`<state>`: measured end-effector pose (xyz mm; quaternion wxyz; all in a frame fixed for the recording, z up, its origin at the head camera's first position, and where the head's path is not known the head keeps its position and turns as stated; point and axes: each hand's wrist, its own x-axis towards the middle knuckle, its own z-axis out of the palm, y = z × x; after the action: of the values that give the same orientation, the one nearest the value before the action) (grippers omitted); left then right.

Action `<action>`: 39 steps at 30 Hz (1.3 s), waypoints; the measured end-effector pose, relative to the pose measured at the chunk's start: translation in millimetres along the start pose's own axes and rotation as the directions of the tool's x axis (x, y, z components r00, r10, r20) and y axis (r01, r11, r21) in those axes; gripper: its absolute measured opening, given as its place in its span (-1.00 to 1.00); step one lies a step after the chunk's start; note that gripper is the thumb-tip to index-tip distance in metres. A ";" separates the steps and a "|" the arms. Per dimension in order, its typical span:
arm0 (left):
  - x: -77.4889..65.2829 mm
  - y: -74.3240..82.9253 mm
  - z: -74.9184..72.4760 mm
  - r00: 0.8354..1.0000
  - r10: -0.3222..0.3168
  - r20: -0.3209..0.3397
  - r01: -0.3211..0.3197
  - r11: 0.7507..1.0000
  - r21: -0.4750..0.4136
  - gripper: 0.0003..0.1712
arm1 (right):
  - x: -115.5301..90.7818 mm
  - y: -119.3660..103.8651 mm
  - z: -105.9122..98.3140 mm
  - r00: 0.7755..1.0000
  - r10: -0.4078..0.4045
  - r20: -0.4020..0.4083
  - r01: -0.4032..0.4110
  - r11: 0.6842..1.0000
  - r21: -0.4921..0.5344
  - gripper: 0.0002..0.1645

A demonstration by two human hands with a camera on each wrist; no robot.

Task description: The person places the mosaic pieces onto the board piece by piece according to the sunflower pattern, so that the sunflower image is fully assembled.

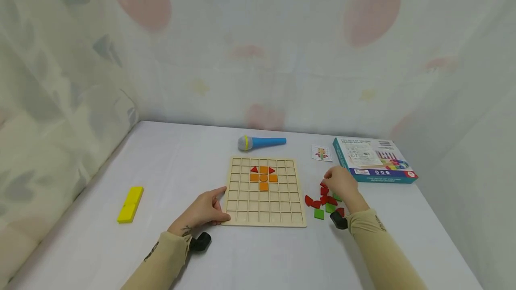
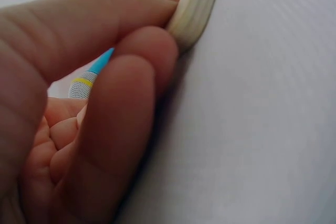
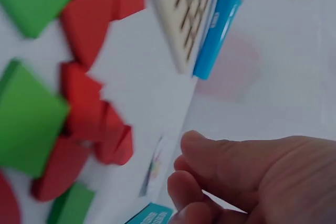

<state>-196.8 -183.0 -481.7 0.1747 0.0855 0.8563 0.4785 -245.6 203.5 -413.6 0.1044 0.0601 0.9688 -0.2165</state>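
In the head view, my left hand [image 1: 203, 207] grips the near-left corner of a wooden grid board [image 1: 266, 207], thumb at the corner and a finger along its left side. The left wrist view shows fingertips right on the board's edge [image 2: 197, 11]. Orange tiles [image 1: 264, 186] and two red triangles [image 1: 254, 170] sit in the board's upper cells. Over a small heap of red pieces [image 1: 316, 204] and green squares [image 1: 319, 214] is my right hand [image 1: 340, 185]. Its fingers are curled with tips close together, and no piece shows between them in the right wrist view.
Behind the board lies a blue toy microphone [image 1: 268, 142]. A small pattern card [image 1: 321, 152] is at the back right, beside a teal game box [image 1: 375, 160]. Yellow blocks [image 1: 131, 205] lie far left. Curtains [image 1: 258, 57] enclose the table's back and sides.
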 end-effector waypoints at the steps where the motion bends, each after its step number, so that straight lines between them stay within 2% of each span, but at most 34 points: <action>1: 0.1 0.0 -0.1 1.000 -0.002 -0.002 0.002 1.000 0.001 0.12 | -0.4 4.6 0.1 0.999 0.030 0.024 -0.030 1.000 -0.004 -0.77; 4: 0.0 0.2 -0.4 1.000 -0.005 -0.003 0.005 1.000 -0.002 0.13 | -2.6 14.6 4.2 0.994 0.082 0.078 -0.081 0.997 -0.021 -0.74; 9: -0.7 0.9 -0.7 1.000 0.002 0.005 -0.002 1.000 -0.008 0.12 | -8.2 19.7 13.7 0.988 0.104 0.118 -0.099 0.994 -0.044 -0.71; 13: -1.5 1.1 -0.8 1.000 0.004 0.013 -0.004 1.000 -0.012 0.12 | -12.0 17.7 18.0 0.990 0.094 0.102 -0.088 0.995 -0.054 -0.77; 21: -0.8 0.9 -1.0 1.000 0.013 0.008 -0.013 1.000 -0.015 0.12 | -10.3 13.2 23.7 0.993 0.070 0.098 -0.071 0.997 0.005 -0.86; 27: -0.7 -0.3 -0.1 1.000 0.012 0.011 -0.012 1.000 -0.009 0.13 | -12.1 5.6 26.8 0.992 0.098 0.084 -0.094 0.994 -0.052 -0.81; 32: -0.2 -1.0 -0.4 1.000 0.018 0.009 -0.018 1.000 -0.001 0.12 | -12.6 2.5 30.0 0.995 0.087 0.056 -0.083 0.994 -0.071 -0.83; 35: 0.2 -1.5 -0.7 1.000 0.021 0.011 -0.021 1.000 0.000 0.13 | -12.2 1.5 32.9 0.998 0.058 0.035 -0.056 0.997 -0.048 -0.86; 39: 0.6 -2.1 -0.9 1.000 0.021 0.013 -0.021 1.000 -0.005 0.13 | -10.2 -6.0 35.3 1.000 0.010 0.009 -0.010 0.999 0.053 -0.87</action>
<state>-197.7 -184.6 -483.2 0.1756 0.0973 0.8529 0.4819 -230.4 182.1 -440.0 0.1081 0.0668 0.9620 -0.2416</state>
